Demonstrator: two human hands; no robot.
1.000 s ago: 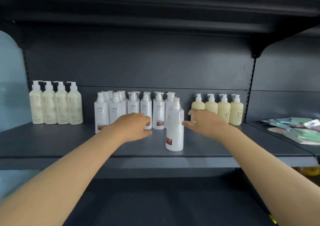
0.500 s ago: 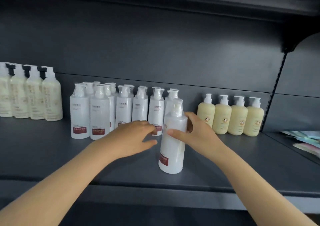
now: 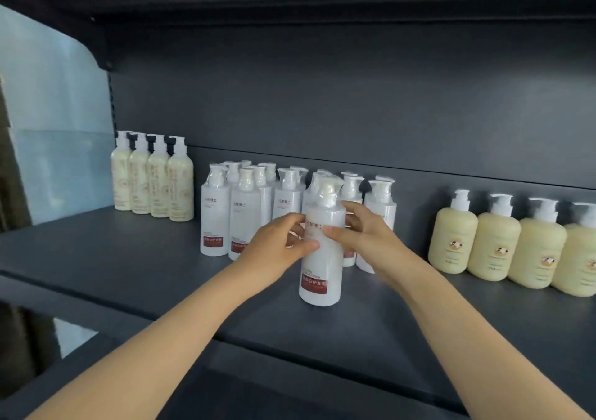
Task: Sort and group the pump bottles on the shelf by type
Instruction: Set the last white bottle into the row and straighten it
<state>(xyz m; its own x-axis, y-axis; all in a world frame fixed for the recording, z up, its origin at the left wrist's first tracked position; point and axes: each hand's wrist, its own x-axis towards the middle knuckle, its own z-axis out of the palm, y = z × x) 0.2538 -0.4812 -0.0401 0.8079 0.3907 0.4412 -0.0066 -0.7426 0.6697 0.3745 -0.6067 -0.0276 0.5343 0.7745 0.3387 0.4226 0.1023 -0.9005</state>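
Note:
A white pump bottle with a red label (image 3: pixel 321 268) stands alone near the front of the dark shelf (image 3: pixel 129 258). My left hand (image 3: pixel 277 247) grips its left side with thumb across the front. From the right, my right hand (image 3: pixel 364 234) holds the same bottle, fingers curled round its upper body. Behind it stands a cluster of several identical white bottles (image 3: pixel 238 216). Tall cream bottles (image 3: pixel 151 181) form a row at the far left. Squat yellow bottles (image 3: pixel 503 245) line up at the right.
The shelf's back panel (image 3: pixel 354 103) is dark grey, with another shelf overhead. A pale blue wall (image 3: pixel 54 123) shows past the left upright. Below the front edge, a lower shelf (image 3: pixel 258 397) is partly seen.
My left hand has come over and taken hold of the front white bottle, joining my right hand. The view has shifted right and closer.

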